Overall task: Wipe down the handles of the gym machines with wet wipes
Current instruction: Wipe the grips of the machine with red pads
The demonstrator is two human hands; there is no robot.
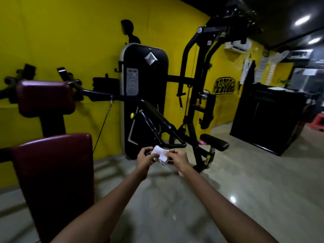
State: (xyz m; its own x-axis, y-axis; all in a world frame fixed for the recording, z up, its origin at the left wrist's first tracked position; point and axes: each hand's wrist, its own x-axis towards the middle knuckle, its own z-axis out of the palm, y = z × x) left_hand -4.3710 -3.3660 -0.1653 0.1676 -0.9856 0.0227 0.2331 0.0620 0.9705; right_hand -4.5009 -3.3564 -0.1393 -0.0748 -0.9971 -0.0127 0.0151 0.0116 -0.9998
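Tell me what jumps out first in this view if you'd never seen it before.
The bright yellow wall fills the left and back, with a black weight machine standing against it at centre. Low in the middle, the left hand and right hand together hold a white wipe. Dark red pads sit at near left.

Yellow wall (70,32) behind; glossy tiled floor (245,190) below; black counter (268,116) at right; air conditioner (236,45) high up.

1 wipe (160,155), 2 hands, 2 maroon pads, 2 machines.
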